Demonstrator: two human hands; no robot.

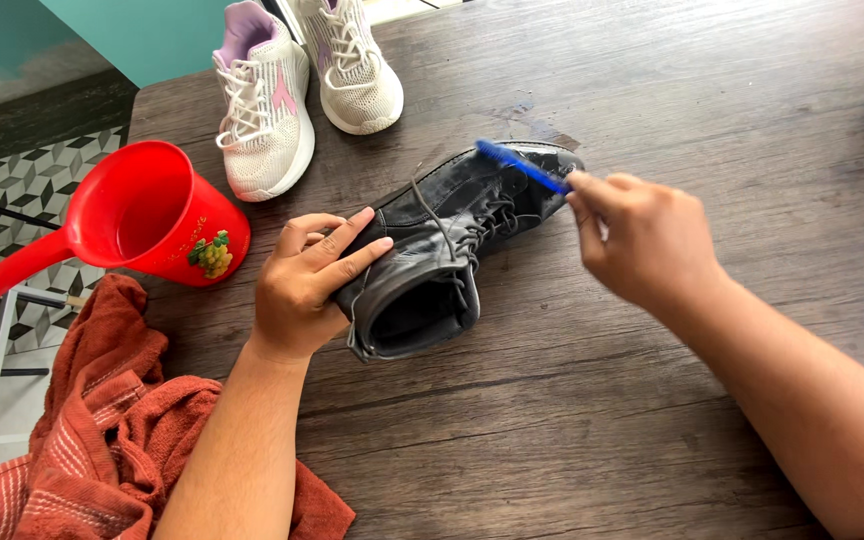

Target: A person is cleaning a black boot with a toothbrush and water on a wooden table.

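Black boot (452,240) lies gripped by left fingers (347,245); right fingers (592,200) pinch blue brush (522,165).

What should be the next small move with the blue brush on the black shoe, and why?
Probably a short stroke along the toe: the right hand holds the blue brush at the front of the black shoe, while the left hand steadies its ankle opening.
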